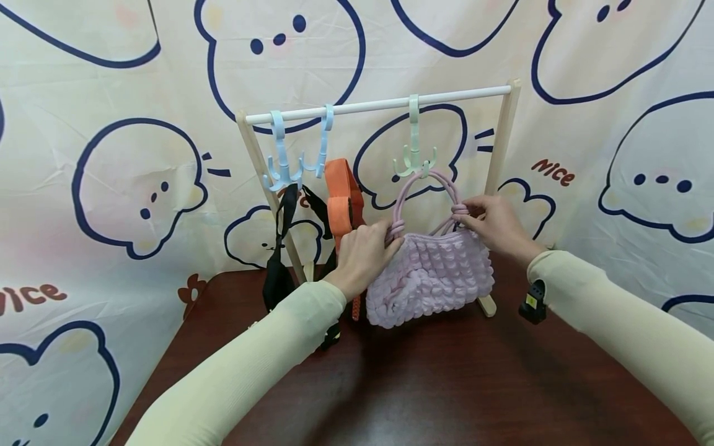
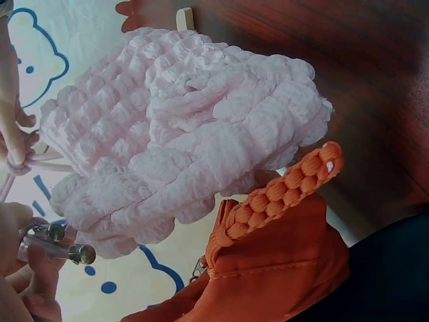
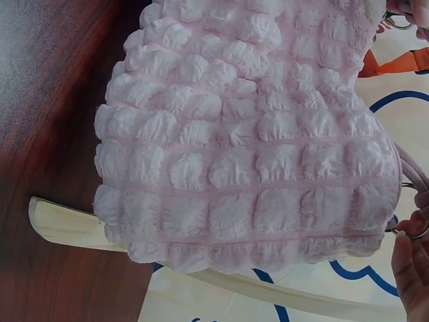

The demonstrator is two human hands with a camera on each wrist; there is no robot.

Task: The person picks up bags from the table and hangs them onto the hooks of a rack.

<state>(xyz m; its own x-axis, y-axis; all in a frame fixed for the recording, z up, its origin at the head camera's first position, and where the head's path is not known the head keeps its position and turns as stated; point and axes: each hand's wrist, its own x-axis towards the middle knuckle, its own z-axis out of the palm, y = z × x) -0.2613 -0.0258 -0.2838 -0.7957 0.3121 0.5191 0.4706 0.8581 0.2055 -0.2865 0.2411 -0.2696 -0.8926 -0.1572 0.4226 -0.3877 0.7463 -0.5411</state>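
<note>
A pink puffy quilted handbag (image 1: 432, 272) hangs by its rope handles (image 1: 399, 201) from a pale green multi-prong hook (image 1: 414, 145). At the left base of the handle, my left hand (image 1: 359, 254) grips the knotted part. My right hand (image 1: 493, 223) pinches the handle's right knot between thumb and fingers. The right wrist view shows the bag's bumpy side (image 3: 248, 161) and the right fingers (image 3: 410, 268) by a metal ring. Along the left wrist view's edge, the left fingers (image 2: 40, 275) are close to metal-tipped cord ends (image 2: 82, 253).
A white rail (image 1: 362, 106) on wooden posts (image 1: 502, 139) stands on a dark brown table (image 1: 446, 384). Two light blue hooks (image 1: 282, 161) hang at its left. Below them are a black strapped item (image 1: 277, 279) and an orange bag (image 2: 268, 268) with a braided strap (image 2: 281, 194). A patterned cloth (image 1: 139, 204) hangs behind.
</note>
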